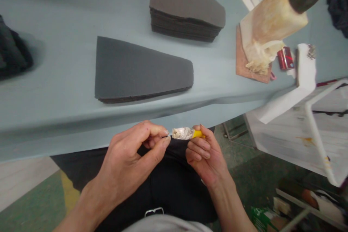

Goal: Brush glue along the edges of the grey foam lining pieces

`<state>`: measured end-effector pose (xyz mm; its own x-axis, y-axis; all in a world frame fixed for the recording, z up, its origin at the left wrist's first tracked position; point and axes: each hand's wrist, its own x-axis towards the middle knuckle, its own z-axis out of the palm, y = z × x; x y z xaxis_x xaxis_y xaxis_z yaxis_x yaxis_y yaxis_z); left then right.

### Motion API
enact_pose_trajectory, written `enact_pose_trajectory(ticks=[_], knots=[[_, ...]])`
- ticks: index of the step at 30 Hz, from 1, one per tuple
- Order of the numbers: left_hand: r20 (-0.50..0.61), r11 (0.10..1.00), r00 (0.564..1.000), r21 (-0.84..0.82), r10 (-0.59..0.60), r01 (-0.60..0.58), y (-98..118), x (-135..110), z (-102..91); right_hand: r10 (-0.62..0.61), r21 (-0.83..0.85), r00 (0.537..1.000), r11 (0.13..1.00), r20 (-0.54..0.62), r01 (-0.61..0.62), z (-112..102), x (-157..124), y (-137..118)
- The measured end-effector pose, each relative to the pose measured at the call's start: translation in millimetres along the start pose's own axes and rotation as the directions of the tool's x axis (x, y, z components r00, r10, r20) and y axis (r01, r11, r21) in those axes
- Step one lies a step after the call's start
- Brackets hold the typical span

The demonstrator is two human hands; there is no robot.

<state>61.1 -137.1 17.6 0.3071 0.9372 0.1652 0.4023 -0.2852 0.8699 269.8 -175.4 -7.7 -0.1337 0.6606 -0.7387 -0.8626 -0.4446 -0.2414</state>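
Right hand (208, 159) grips wrapped yellow item (183, 133), end turned left, likely for left hand (130, 152) access; left fingers narrow, contents unclear. Grey stack (144, 70) far, on table (59, 61).

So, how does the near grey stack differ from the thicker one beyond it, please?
Height: the near stack is low, while the far stack is thicker, with many layers showing.
Colour: the near stack's top looks bluish grey, the far stack's more brownish.
Place: the near stack lies closer to the left hand than the far stack does.
Both lie on the table and taper toward the right.
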Motion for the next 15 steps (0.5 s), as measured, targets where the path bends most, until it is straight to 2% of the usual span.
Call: enact_pose_trajectory(ticks=[6, 15], knots=[[0.045, 0.998, 0.997, -0.014, 0.057, -0.056, 1.2, 1.2, -2.7, -0.058, -0.096, 0.998, 0.994, 0.008, 0.059, -2.5, 2.0, -0.2], [0.106, 0.996, 0.991, 0.013, 0.087, -0.089, -1.6, -1.9, -4.9, -0.085, -0.116, 0.996, 0.990, -0.006, 0.083, -2.7, 3.9, -1.2]])
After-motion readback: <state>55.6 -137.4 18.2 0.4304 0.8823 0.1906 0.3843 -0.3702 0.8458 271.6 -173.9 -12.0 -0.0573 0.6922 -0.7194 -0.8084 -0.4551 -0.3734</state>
